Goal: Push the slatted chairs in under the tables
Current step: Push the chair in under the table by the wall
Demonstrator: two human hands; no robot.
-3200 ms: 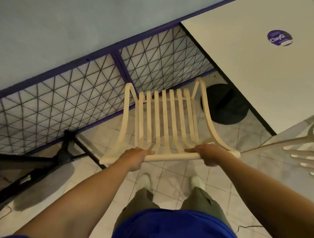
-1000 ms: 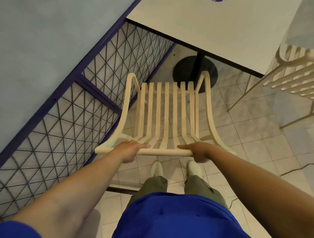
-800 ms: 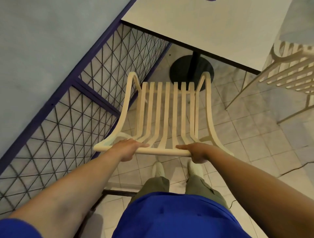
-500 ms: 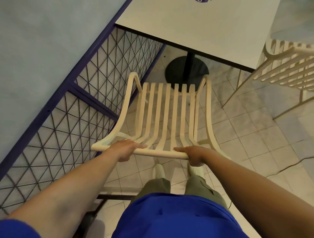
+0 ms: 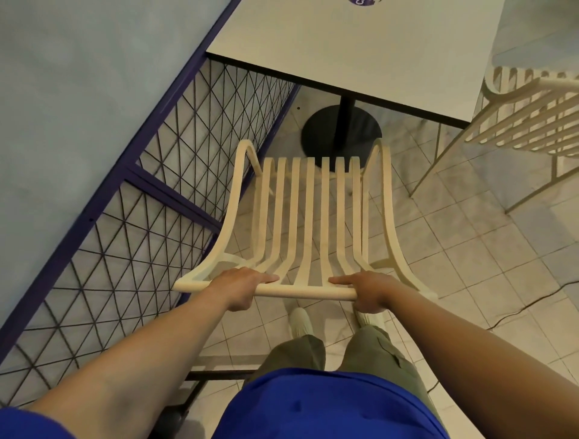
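Both hands on the top rail of the slatted chair (image 5: 308,219), dead centre of view. The left hand (image 5: 241,283) wraps the rail at 9 o'clock of its middle, fingers laid along the top and pointing toward 3, thumb tucked out of sight beneath. The right hand (image 5: 369,290) clamps the rail near its 3 o'clock end, one finger stretched toward 9, the rest curled under where I can't see them.

The seat runs away toward 12 o'clock, its front lip overlapping the black round base (image 5: 319,128) of the table (image 5: 360,47). Whether the lip is under the tabletop, I cannot tell. The chair's legs are mostly hidden by the slats.

A purple sticker (image 5: 365,2) is cut off at 12. A second chair (image 5: 532,116) at 2 o'clock is clipped by the edge. Wire fence (image 5: 156,188) runs along 9 to 11.
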